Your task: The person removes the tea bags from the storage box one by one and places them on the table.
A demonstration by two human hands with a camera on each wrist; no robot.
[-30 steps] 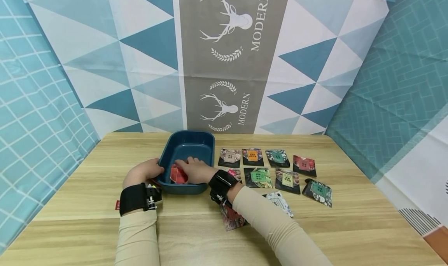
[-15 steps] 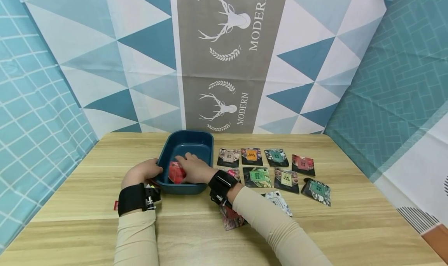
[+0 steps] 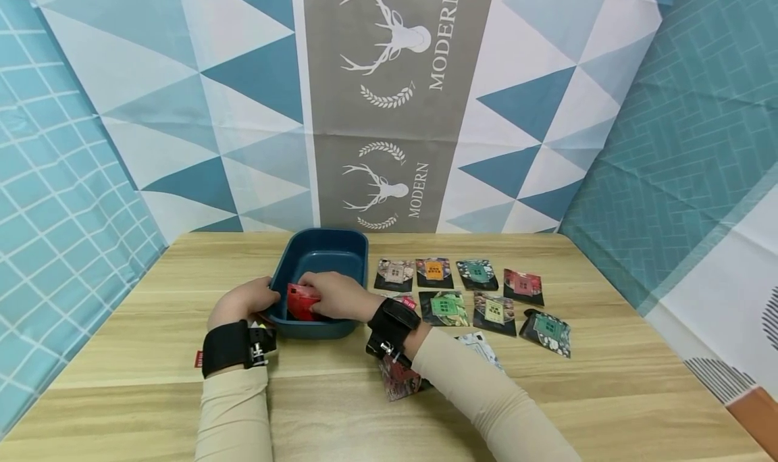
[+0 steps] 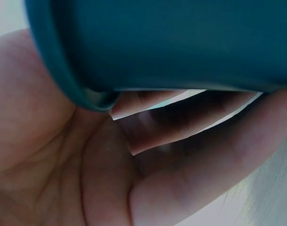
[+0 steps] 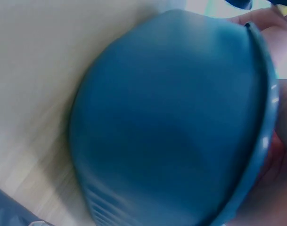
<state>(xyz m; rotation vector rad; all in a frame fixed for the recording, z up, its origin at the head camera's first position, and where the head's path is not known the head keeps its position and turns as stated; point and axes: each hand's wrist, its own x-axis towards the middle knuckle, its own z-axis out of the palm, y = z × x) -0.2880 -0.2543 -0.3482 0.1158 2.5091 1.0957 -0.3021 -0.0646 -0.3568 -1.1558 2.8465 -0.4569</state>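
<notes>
A deep blue plastic bin stands on the table, its long side running away from me. At its near left corner my left hand grips the wall; in the left wrist view the palm meets the rim and the fingers curl along the outside of the bin. My right hand reaches over the right wall and pinches a red packet inside the bin's near end. That packet is tilted, its upper edge raised. The bin wall hides most of the right hand in the right wrist view.
Right of the bin, several flat food packets lie in loose rows, among them an orange-labelled one, a green one and a red one. A dark red packet and a white one lie partly beneath the right forearm.
The right fingers have closed on the red packet, which has shifted slightly left and tipped more upright in the bin. My left hand stays at the bin's wall.
</notes>
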